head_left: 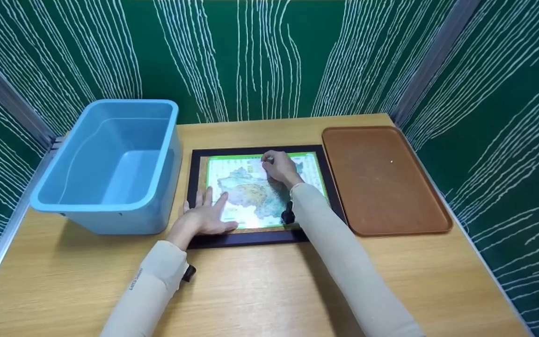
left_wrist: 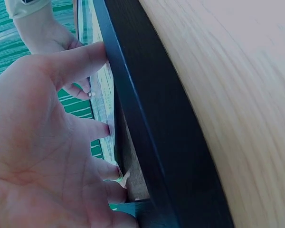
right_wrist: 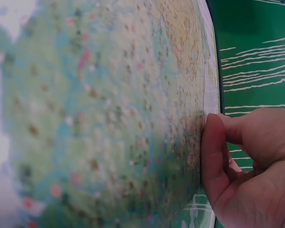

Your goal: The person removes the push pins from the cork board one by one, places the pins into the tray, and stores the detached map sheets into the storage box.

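Note:
A printed map (head_left: pixel 246 192) with a green border lies on a brown board in a black frame (head_left: pixel 251 238). My left hand (head_left: pixel 208 217) rests on the lower left corner of the map, fingers spread; in the left wrist view its fingertips (left_wrist: pixel 100 128) touch the sheet and the thumb reaches the frame's edge. Near the map's top edge my right hand (head_left: pixel 281 167) has its thumb and index finger pinched together. A small whitish thing (left_wrist: pixel 92 94) shows at those fingertips, too small to make out. The right wrist view shows this hand (right_wrist: pixel 251 166) against the map surface.
A deep blue plastic bin (head_left: pixel 105 206) stands to the left of the frame. On the right, a brown tray (head_left: pixel 382 187) lies beside the frame, with a tiny bright speck on it. Green walls with white streaks (head_left: pixel 269 56) rise behind the wooden table (head_left: pixel 251 290).

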Motion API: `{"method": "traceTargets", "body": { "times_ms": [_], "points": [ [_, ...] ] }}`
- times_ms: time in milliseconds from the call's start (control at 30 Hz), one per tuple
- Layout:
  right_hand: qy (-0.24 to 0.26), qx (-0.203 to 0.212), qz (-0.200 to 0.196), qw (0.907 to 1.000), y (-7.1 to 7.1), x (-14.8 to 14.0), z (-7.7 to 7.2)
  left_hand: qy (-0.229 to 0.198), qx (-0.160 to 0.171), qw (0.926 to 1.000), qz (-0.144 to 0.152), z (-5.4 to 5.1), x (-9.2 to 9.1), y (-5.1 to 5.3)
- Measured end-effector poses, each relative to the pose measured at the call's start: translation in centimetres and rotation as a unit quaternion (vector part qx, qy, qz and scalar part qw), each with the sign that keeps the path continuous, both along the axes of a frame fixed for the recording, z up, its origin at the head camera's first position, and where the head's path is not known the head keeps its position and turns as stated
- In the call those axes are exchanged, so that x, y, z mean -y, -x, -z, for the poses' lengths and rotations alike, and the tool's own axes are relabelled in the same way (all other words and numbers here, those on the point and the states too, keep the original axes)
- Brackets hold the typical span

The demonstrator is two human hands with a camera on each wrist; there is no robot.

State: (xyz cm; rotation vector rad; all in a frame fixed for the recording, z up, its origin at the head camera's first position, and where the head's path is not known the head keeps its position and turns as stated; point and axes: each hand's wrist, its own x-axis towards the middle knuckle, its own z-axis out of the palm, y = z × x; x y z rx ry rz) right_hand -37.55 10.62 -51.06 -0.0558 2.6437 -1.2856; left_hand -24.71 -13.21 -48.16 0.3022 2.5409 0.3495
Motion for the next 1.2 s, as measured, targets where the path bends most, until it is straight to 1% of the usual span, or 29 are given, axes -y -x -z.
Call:
{"method": "traceTargets", "body": {
  "times_ms": [100, 267, 567, 667, 967, 1200],
  "points": [
    [0.004, -0.008, -0.002, 1.0, -0.07, 0.08, 0.1, -0.005, -0.006, 1.0, 0.001, 0.02, 0.05, -0.06],
    [-0.004, -0.02, -0.013, 0.9997, -0.39, 0.15, 0.28, -0.01, -0.004, 0.9999, -0.002, 0.29, 0.16, -0.22],
    [-0.041, -0.048, -0.013, 0.9979, -0.71, 0.3, 0.07, -0.013, -0.008, 0.9999, 0.0, 0.3, 0.12, -0.15],
    [-0.048, -0.051, -0.012, 0.9975, -0.73, 0.38, 0.01, -0.01, -0.01, 0.9999, 0.002, 0.28, 0.11, -0.09],
    [-0.05, -0.034, 0.004, 0.9981, -0.79, 0.43, -0.03, -0.008, -0.016, 0.9998, 0.002, 0.26, -0.01, -0.09],
    [-0.061, -0.052, -0.012, 0.9967, -0.76, 0.28, -0.06, -0.012, -0.019, 0.9997, 0.002, 0.24, -0.05, -0.09]
  ]
}}
